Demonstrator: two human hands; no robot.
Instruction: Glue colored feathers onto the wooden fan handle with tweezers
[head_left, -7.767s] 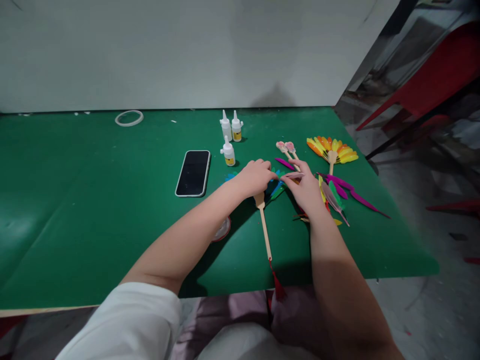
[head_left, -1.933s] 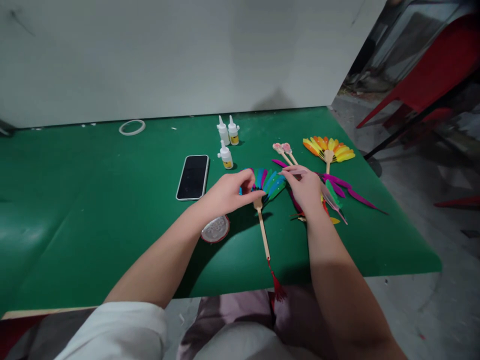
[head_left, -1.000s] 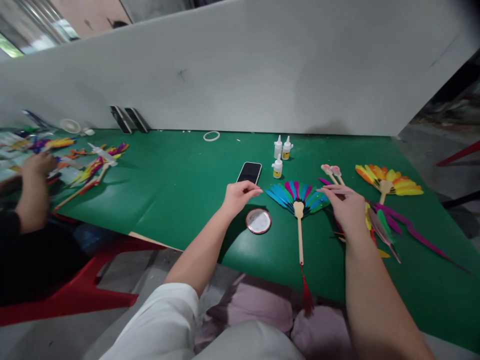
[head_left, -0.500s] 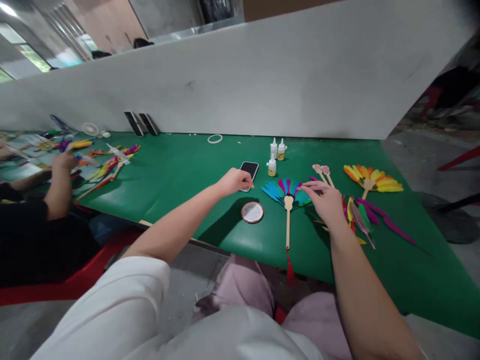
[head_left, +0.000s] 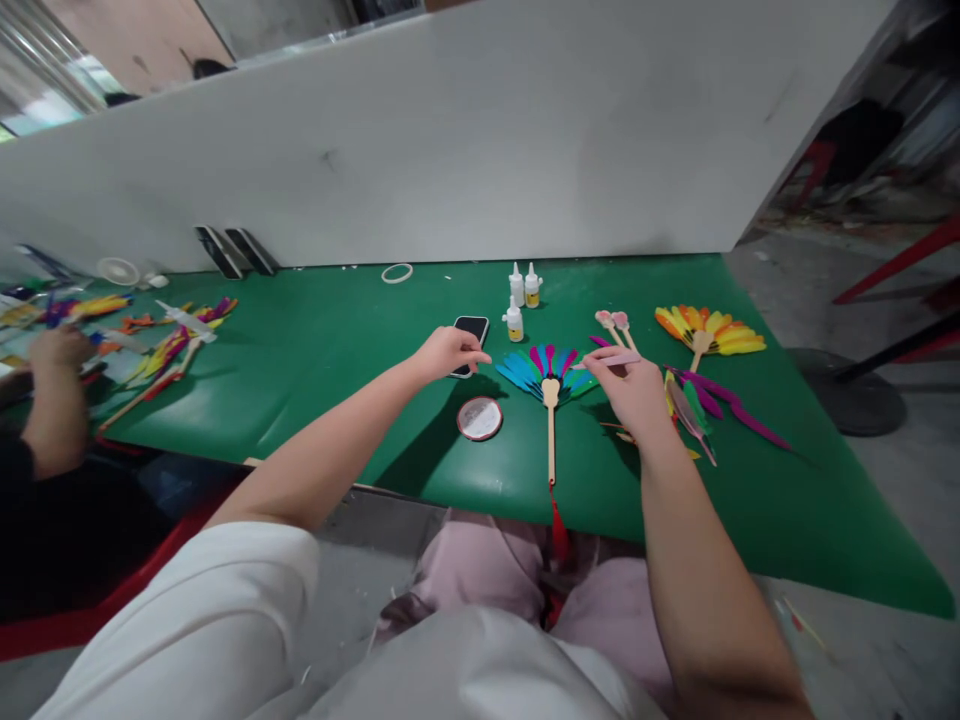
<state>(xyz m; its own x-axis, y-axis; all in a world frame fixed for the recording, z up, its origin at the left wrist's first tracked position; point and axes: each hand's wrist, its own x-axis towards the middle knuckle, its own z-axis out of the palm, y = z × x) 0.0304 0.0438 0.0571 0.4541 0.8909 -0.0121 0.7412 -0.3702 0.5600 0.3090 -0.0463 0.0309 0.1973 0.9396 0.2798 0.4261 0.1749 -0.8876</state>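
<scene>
- Our right hand pinches a slim pale-pink piece between thumb and fingertips, with hardly any gap.
- Our left hand is bent, thumb and fingertips close together, partly in front of the phone; we cannot tell whether it holds anything.
- We see yellow labels on white bottles, their print too small to read; markings on the red-rimmed disc are equally unclear.
- The blue, purple and green feather fan lies between our hands, just beside the pinch, its red tassel toward us.
</scene>
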